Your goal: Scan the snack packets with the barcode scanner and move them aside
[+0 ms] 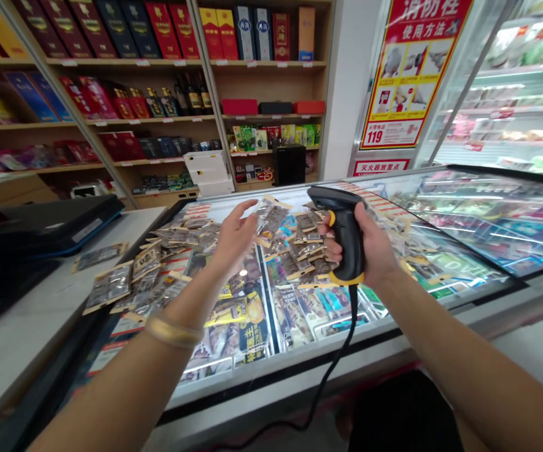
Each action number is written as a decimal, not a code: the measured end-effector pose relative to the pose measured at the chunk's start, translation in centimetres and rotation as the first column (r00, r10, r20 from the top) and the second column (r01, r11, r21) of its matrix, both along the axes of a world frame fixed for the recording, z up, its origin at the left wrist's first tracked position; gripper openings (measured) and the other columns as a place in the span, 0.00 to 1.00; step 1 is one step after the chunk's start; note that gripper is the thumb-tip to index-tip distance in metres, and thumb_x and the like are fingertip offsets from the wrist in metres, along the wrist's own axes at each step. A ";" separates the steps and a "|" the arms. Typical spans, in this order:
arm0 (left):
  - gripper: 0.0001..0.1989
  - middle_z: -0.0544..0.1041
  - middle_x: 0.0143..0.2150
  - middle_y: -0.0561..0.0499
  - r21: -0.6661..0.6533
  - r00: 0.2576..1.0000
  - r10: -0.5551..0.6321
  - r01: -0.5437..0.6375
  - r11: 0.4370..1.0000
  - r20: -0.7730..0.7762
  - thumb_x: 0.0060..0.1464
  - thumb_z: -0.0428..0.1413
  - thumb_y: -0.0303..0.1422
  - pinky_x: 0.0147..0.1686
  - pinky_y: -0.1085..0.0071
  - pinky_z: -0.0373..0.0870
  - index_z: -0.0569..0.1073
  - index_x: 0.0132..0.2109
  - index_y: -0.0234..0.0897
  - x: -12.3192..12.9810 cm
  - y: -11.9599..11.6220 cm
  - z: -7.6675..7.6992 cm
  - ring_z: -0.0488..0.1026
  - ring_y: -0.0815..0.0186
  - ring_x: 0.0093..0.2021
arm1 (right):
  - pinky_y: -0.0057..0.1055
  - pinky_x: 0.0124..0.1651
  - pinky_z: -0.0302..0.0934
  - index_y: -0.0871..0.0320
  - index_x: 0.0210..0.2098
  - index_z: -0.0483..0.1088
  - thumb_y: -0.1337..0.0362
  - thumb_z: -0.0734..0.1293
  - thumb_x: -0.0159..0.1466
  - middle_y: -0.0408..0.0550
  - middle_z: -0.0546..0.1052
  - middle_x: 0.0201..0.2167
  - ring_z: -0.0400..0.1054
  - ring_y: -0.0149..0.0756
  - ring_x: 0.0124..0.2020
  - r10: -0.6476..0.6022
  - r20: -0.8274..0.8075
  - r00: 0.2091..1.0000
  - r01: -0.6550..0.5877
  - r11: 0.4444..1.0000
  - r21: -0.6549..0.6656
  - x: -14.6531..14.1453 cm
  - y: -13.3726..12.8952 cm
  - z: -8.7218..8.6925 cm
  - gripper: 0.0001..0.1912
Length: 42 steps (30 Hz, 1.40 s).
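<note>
Stocked shelves stand behind a glass-topped display chest, its top strewn with small packets. Right hand grasps the black scanner, handle near upright, nose pointing left toward one tilted clear packet between the hands. Left hand is nearer, that packet right at its fingertips; whether pinched or merely touched, cannot tell.

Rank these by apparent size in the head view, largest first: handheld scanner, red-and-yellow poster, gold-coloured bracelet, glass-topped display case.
1. Glass-topped display case
2. Red-and-yellow poster
3. Handheld scanner
4. Gold-coloured bracelet
Apparent size only; true sizes aren't settled by this view.
</note>
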<state>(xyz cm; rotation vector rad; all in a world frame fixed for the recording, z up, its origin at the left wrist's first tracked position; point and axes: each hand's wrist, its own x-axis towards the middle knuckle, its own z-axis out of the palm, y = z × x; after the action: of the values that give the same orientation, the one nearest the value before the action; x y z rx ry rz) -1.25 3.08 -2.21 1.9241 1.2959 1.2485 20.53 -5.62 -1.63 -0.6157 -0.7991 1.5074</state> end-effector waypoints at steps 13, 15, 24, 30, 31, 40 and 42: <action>0.30 0.68 0.66 0.36 -0.016 0.826 -0.059 0.060 0.998 -0.561 0.60 0.50 0.35 0.65 0.54 0.59 0.63 0.69 0.36 16.7 -0.6 1.6 0.63 0.47 0.67 | 0.23 0.18 0.60 0.60 0.35 0.71 0.40 0.62 0.66 0.47 0.76 0.26 0.61 0.26 0.17 -0.315 -0.048 0.948 0.311 0.948 -0.070 11.6 0.1 -1.1 0.27; 0.31 0.63 0.70 0.38 -0.014 0.800 -0.031 0.029 0.999 -0.599 0.61 0.50 0.38 0.67 0.54 0.57 0.61 0.70 0.39 17.0 -0.8 1.4 0.59 0.47 0.70 | 0.24 0.18 0.60 0.60 0.36 0.71 0.42 0.60 0.68 0.49 0.77 0.28 0.61 0.26 0.17 -0.308 -0.053 0.950 0.303 0.949 -0.092 11.7 0.5 -1.5 0.26; 0.32 0.61 0.70 0.38 -0.009 0.872 -0.068 0.073 0.997 -0.485 0.60 0.51 0.40 0.68 0.54 0.55 0.62 0.70 0.38 15.3 0.0 0.3 0.58 0.49 0.70 | 0.23 0.18 0.61 0.61 0.37 0.72 0.44 0.56 0.71 0.51 0.78 0.28 0.62 0.26 0.17 -0.313 -0.032 0.949 0.303 0.937 -0.172 11.3 0.7 -1.4 0.27; 0.29 0.67 0.65 0.38 0.071 0.931 -0.079 0.111 0.991 -0.355 0.59 0.52 0.41 0.67 0.55 0.57 0.67 0.66 0.39 11.7 0.6 -0.1 0.62 0.51 0.67 | 0.22 0.17 0.59 0.61 0.34 0.72 0.43 0.57 0.70 0.50 0.78 0.27 0.61 0.26 0.16 -0.347 0.002 0.938 0.344 0.927 -0.147 11.0 0.1 -0.4 0.28; 0.28 0.67 0.64 0.38 0.080 0.936 -0.062 0.096 0.992 -0.347 0.59 0.52 0.41 0.67 0.54 0.57 0.68 0.65 0.38 10.8 0.7 -0.1 0.62 0.51 0.67 | 0.23 0.17 0.59 0.61 0.34 0.72 0.42 0.58 0.70 0.51 0.78 0.28 0.61 0.26 0.16 -0.344 0.013 0.939 0.342 0.930 -0.133 10.8 0.1 -0.3 0.28; 0.26 0.74 0.60 0.39 0.101 0.922 0.199 -0.175 0.979 -0.332 0.57 0.52 0.36 0.59 0.57 0.69 0.72 0.61 0.33 -3.5 0.9 0.1 0.72 0.54 0.58 | 0.24 0.18 0.61 0.59 0.33 0.73 0.39 0.63 0.64 0.49 0.77 0.28 0.61 0.26 0.17 -0.134 0.108 0.985 0.139 0.990 -0.040 3.1 0.6 0.6 0.28; 0.24 0.77 0.58 0.39 0.007 0.901 0.235 -0.249 0.968 -0.364 0.56 0.53 0.36 0.53 0.60 0.73 0.74 0.58 0.33 -7.5 0.6 0.0 0.77 0.56 0.52 | 0.24 0.18 0.61 0.59 0.34 0.73 0.40 0.62 0.66 0.49 0.77 0.29 0.62 0.26 0.17 -0.047 0.109 0.993 0.057 0.995 -0.087 -0.4 0.9 0.2 0.27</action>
<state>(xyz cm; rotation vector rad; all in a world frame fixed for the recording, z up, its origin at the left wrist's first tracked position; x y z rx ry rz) -8.74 3.69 -2.16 2.0809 1.7810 0.9932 20.10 -4.74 -1.40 -0.7845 -0.7934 1.4783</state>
